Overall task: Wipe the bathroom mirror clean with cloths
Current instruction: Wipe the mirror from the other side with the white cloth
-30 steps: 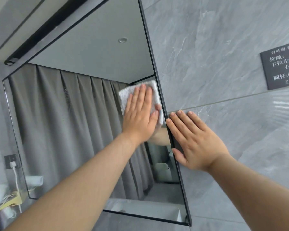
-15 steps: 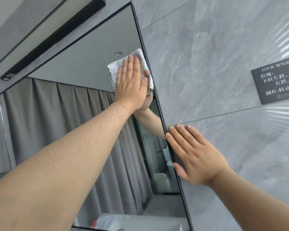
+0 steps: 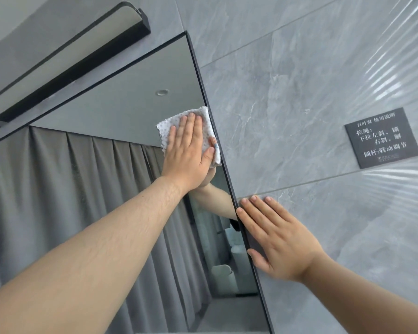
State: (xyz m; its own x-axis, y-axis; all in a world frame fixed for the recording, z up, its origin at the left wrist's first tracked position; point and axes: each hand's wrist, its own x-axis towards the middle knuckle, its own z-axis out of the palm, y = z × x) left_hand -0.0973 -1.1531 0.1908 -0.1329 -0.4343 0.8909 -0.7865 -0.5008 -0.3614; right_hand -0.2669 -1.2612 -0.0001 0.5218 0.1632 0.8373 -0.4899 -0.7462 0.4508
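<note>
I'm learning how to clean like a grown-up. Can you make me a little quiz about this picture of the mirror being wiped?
1. True or false: the left hand presses the white cloth flat against the mirror.
2. Where does the right hand rest?
A. on the mirror glass
B. on the grey tiled wall beside the mirror's dark frame
C. on the dark sign
3. Fill in: the cloth sits close to the mirror's ____ edge.

Key
1. True.
2. B. The palm lies flat on the wall, empty, right beside the frame.
3. Right, some way below the top corner.
</note>
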